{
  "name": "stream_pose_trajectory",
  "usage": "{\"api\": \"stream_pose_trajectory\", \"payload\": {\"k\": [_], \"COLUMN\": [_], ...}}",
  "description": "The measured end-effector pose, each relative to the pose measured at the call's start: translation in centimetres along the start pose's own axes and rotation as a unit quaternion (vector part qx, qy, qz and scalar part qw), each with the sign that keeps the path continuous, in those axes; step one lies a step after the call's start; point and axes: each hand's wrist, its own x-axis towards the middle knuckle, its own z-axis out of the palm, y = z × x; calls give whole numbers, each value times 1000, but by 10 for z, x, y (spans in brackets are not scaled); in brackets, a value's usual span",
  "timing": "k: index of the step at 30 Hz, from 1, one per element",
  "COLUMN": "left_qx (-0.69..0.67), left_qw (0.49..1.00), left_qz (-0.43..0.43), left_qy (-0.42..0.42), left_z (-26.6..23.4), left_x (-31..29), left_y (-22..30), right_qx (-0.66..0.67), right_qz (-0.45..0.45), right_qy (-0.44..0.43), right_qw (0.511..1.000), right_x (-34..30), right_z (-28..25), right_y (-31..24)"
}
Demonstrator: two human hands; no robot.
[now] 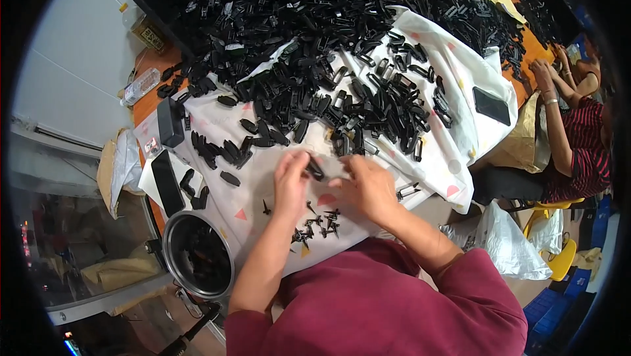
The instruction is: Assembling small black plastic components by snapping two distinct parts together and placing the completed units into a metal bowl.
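Observation:
My left hand (291, 177) is closed on a small black plastic clip-like part (315, 170), pinched at the fingertips above the white cloth. Just to its right is my right hand (368, 185), its thumb and fingers apart and slightly blurred; I see nothing between them. Below both hands lies a small cluster of dark pin-like pieces with pointed ends (319, 227). A heap of black plastic parts (289, 53) spreads out beyond my hands, some of them loose on the printed white cloth (253, 182).
At left are a metal pot (172, 237) with dark contents, a black phone (167, 184), a dark box (171, 121) and bottles (140, 86). Another phone (491, 106) lies at right. A person in a striped shirt (587, 145) sits beyond, near white plastic bags (506, 244).

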Motion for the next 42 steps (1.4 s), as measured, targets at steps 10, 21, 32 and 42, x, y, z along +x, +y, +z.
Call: {"api": "stream_pose_trajectory", "payload": {"k": [10,21,32,42], "left_qx": [775,528,128,-157], "left_qw": [561,770,989,970], "left_qz": [270,351,24,-159], "left_qy": [112,-73,67,-92], "left_z": [3,9,9,-3], "left_x": [38,-21,-43,-48], "left_y": [15,32,21,24], "right_qx": [-94,15,160,371], "right_qz": [25,-216,-85,-47], "right_qy": [34,168,38,-88], "right_qw": [995,962,983,923], "right_x": [0,39,19,8], "right_z": [6,2,10,6], "right_y": [24,-6,-20,-19]}}
